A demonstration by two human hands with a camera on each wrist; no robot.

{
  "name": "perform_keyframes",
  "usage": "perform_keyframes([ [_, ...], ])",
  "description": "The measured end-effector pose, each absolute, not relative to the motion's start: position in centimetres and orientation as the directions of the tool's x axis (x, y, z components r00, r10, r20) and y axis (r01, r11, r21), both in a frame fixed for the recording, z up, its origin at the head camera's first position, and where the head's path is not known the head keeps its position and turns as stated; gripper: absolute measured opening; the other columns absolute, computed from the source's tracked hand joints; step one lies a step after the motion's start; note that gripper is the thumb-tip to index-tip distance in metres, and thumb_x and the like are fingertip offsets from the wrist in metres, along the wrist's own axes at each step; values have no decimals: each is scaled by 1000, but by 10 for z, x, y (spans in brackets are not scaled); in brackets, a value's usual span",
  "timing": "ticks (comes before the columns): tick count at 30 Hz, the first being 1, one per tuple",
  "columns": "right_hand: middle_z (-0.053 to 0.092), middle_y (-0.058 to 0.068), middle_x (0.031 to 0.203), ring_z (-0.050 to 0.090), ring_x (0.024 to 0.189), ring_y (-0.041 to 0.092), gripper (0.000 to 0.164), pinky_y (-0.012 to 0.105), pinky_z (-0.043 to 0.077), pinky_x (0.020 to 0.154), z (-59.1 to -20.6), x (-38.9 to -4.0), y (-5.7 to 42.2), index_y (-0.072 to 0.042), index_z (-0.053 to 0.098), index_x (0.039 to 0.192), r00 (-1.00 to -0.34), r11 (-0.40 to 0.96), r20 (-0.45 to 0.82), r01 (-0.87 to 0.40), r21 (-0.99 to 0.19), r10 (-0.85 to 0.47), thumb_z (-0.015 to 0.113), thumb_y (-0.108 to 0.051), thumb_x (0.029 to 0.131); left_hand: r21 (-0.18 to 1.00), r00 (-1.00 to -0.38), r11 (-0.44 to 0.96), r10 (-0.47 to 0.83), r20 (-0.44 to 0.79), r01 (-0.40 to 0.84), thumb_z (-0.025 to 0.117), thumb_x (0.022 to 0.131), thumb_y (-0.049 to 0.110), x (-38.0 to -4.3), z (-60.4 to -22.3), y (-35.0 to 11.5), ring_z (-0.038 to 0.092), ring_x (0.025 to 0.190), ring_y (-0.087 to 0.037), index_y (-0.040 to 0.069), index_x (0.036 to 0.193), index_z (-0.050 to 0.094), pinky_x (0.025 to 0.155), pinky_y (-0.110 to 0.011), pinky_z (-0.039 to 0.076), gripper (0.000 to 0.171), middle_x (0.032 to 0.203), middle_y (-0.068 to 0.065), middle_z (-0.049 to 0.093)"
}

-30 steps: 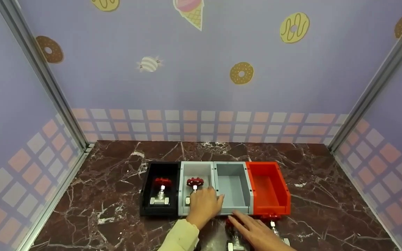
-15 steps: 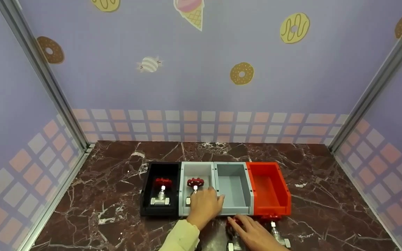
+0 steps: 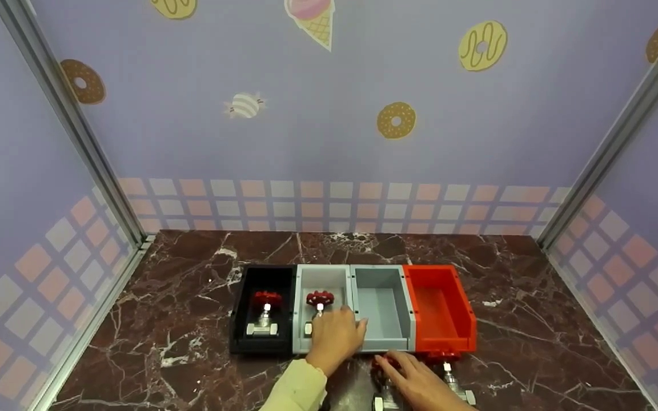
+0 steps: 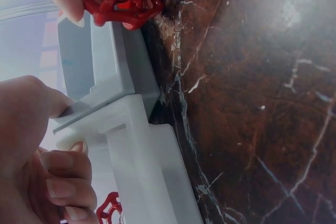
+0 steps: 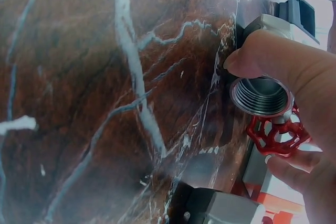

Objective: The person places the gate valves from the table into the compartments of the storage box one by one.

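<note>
My left hand [image 3: 334, 337] grips the adjoining walls of the white bin [image 4: 134, 150] and the grey bin [image 4: 113, 90]. Its thumb is on the grey side, with the other fingers curled inside the white bin. In front of the grey bin, my right hand [image 3: 417, 379] holds a metal valve [image 3: 385, 403] with a red handwheel [image 5: 281, 136]. The thumb lies on the valve body beside a threaded opening, and fingers touch the handwheel. Another valve [image 3: 449, 374] stands right of that hand, before the red bin [image 3: 446, 345]. A valve [image 3: 320, 298] sits in the white bin, partly hidden by my left hand.
The black bin [image 3: 260, 346], leftmost in the joined row, contains a valve [image 3: 262, 322]. No valve shows inside the grey and red bins. Brown marble tabletop [image 3: 163, 319] surrounds the row, with patterned panels [image 3: 329, 142] at the back and sides.
My right hand has shifted slightly, its fingers drawing in from a more spread pose onto the valve's handwheel. The left hand stays at the same bin walls.
</note>
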State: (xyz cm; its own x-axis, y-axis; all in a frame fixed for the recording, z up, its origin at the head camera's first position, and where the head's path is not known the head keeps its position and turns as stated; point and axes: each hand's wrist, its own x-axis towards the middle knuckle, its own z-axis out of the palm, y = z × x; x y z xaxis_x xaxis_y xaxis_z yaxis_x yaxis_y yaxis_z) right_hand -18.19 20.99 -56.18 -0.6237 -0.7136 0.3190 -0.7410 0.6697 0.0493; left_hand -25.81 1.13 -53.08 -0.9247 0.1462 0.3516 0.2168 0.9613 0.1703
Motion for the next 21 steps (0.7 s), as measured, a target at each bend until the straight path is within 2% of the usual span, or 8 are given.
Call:
perform_keyframes([
  [7,51,14,122,54,105,23,89,38,51,77,-565,-182,215,-10,43,135,-588,666,392,-740,90,-707,51,-72,70,152,-909,960,161,385,234,59,79,48,-258,-532,12,56,48,-24,9,69,62,43,-39,37,40,57,-6,61],
  [12,50,14,123,53,104,24,93,39,50,76,-562,-180,215,-11,43,135,-613,682,378,-727,74,-694,49,-76,68,142,-902,961,162,401,236,58,79,47,-259,-532,12,55,47,-24,10,66,60,41,-38,36,39,56,-6,60],
  [21,49,13,125,53,106,23,98,40,49,77,-552,-179,215,-12,40,137,-635,689,354,-724,37,-687,54,-77,64,147,-907,964,148,394,221,56,79,45,-259,-533,14,53,46,-24,10,64,59,41,-38,33,38,54,-5,58],
])
